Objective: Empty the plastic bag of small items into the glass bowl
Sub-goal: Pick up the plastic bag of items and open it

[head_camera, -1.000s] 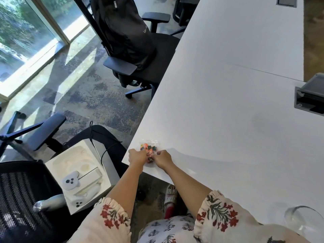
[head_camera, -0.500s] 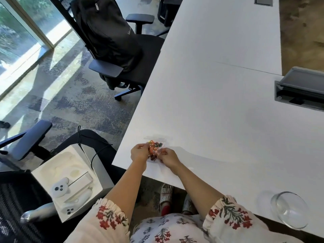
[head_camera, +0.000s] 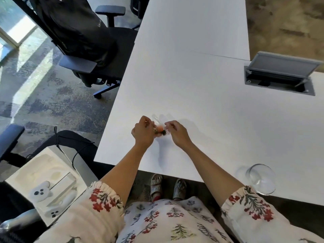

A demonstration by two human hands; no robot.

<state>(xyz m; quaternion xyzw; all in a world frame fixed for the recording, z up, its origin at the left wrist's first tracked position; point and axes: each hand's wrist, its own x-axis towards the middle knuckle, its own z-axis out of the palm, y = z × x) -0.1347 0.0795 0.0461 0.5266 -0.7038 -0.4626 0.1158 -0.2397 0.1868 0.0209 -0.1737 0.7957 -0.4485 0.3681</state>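
A small clear plastic bag point(head_camera: 160, 128) with orange and dark small items inside is held just above the white table point(head_camera: 201, 102), near its front left corner. My left hand point(head_camera: 143, 133) pinches the bag's left side and my right hand point(head_camera: 176, 131) pinches its right side. The bag's clear top stands up between the hands. The empty glass bowl point(head_camera: 261, 178) stands at the table's front edge, far to the right of both hands.
An open grey cable hatch point(head_camera: 278, 76) is set into the table at the right. A black office chair with a backpack point(head_camera: 84, 37) stands left of the table. A white box with controllers point(head_camera: 45, 186) lies on another chair at lower left.
Both hands have carried the bag a little further onto the table and to the right. The view has shifted right, so the whole glass bowl now shows.
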